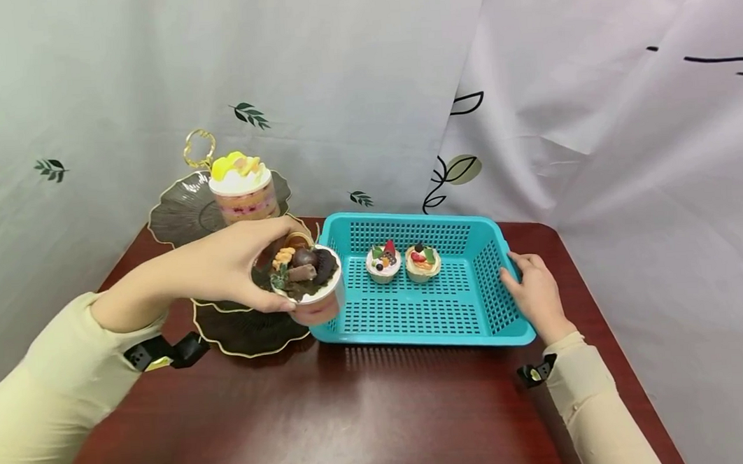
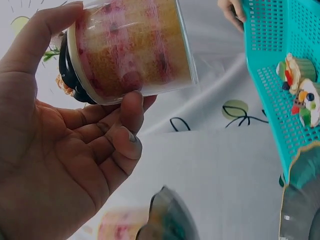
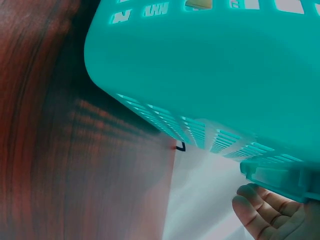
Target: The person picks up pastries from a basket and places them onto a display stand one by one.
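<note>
My left hand (image 1: 241, 267) grips a clear cup of layered cake (image 1: 319, 308) with dark chocolate topping, between thumb and fingers. It is held up over the left end of a turquoise plastic basket (image 1: 415, 343). In the left wrist view, pink and yellow layers show through the wall of the cake cup (image 2: 135, 50). At the basket's right end, my right hand (image 1: 539, 293) holds the rim, thumb on the inner side. The right wrist view shows its fingers (image 3: 260, 205) below the rim. Two small fruit-topped cupcakes, one pinkish white (image 1: 383, 265) and one cream (image 1: 422, 266), sit inside the basket.
A dark tiered stand with gold-edged plates (image 1: 184, 210) is at the left, partly hidden by my left arm. On its upper plate stands another cake cup (image 1: 246, 193) with yellow fruit. Behind the brown table (image 1: 356, 415) hangs a pale patterned curtain (image 1: 339, 86).
</note>
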A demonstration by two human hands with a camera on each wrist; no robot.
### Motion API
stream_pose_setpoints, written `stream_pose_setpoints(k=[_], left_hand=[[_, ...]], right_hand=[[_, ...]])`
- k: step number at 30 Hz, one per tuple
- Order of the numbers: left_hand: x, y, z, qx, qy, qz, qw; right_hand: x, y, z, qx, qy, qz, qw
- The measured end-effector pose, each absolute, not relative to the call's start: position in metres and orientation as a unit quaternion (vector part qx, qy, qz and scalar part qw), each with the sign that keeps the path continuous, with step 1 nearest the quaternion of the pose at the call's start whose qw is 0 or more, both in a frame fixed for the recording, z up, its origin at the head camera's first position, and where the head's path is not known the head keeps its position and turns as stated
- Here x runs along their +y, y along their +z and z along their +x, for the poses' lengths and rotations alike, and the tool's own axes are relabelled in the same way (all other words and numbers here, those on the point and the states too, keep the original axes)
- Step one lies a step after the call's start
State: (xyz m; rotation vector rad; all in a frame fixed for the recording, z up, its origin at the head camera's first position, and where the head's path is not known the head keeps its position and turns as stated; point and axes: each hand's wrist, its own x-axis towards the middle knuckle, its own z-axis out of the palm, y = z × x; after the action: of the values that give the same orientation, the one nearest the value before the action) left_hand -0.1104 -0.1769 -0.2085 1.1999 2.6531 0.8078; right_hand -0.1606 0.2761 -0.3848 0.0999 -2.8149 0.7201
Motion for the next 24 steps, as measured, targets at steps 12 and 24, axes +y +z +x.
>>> stream_pose_setpoints(k=[12, 24], left_hand=[[-0.202, -0.195, -0.099, 0.904, 0.227, 0.362, 0.028], [-0.239, -0.180, -0.095, 0.901, 0.230, 0.366, -0.037]], right_hand=[[0.276, -0.383, -0.161, -0.963, 0.246, 0.036, 0.107], [0.276, -0.379, -0.158, -0.962, 0.247, 0.036, 0.107]])
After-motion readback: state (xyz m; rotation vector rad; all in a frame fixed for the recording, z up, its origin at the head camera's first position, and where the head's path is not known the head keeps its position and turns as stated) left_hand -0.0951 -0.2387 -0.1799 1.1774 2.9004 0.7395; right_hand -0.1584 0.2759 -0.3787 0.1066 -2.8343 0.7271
